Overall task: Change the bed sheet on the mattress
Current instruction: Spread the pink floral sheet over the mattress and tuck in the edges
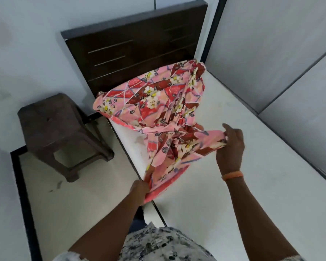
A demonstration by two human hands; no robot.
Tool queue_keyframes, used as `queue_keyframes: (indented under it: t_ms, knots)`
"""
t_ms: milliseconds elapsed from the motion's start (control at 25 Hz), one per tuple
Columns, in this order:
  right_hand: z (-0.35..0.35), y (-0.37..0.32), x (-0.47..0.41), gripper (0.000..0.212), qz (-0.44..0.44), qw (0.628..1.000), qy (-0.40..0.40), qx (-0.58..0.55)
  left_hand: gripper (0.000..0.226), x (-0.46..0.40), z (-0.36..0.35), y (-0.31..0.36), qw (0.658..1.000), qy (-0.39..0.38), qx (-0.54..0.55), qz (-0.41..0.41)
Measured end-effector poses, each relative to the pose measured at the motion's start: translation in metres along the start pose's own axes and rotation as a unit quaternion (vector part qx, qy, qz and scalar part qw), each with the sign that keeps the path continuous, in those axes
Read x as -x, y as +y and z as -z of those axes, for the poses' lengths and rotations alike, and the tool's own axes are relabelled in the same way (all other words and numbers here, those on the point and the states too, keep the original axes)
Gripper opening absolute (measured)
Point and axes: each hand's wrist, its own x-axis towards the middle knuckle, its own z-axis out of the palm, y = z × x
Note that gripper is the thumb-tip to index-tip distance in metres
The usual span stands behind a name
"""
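A pink and red floral bed sheet [158,102] lies bunched up on the head end of a bare white mattress [243,166]. Its far part still covers the mattress corners by the headboard. My left hand [138,191] grips the sheet's pink edge at the mattress's left side. My right hand [231,146] pinches a gathered fold of the sheet and holds it a little above the mattress. An orange band sits on my right wrist.
A dark wooden headboard [135,48] stands against the far wall. A brown plastic stool [60,127] stands on the light floor left of the bed. Grey walls run close along the bed's right side. A black border strip crosses the floor at left.
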Motion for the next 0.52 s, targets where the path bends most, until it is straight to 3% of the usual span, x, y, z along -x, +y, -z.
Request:
queue_keyframes:
  t_ms: [40, 120, 160, 240, 280, 320, 400, 520]
  knots:
    - [0.010, 0.004, 0.000, 0.037, -0.083, 0.994, 0.058, -0.051, 0.049, 0.015, -0.009, -0.002, 1.000, -0.003, -0.023, -0.003]
    - [0.035, -0.002, 0.015, 0.036, -0.205, 0.960, 0.014, -0.191, 0.038, 0.048, -0.028, -0.008, 0.997, -0.054, -0.049, -0.023]
    - [0.044, -0.010, 0.022, 0.033, -0.186, 0.956, -0.045, -0.222, 0.037, 0.064, -0.033, -0.006, 0.994, -0.035, -0.070, -0.070]
    - [0.055, -0.030, 0.046, 0.028, -0.111, 0.936, -0.164, -0.290, 0.041, 0.092, -0.032, 0.010, 0.963, 0.055, -0.086, -0.248]
    - [0.059, -0.040, 0.059, 0.024, -0.111, 0.913, -0.204, -0.335, 0.046, 0.105, -0.030, 0.017, 0.935, 0.045, -0.066, -0.344]
    - [0.065, -0.058, 0.070, 0.020, -0.139, 0.880, -0.246, -0.382, 0.055, 0.127, -0.028, 0.024, 0.909, -0.017, -0.045, -0.414]
    - [0.076, -0.078, 0.091, 0.020, -0.115, 0.826, -0.343, -0.432, 0.065, 0.151, -0.027, 0.025, 0.874, -0.099, 0.010, -0.476]
    - [0.098, -0.091, 0.112, 0.027, -0.016, 0.819, -0.417, -0.394, 0.096, 0.162, -0.013, -0.003, 0.855, -0.046, 0.066, -0.512]
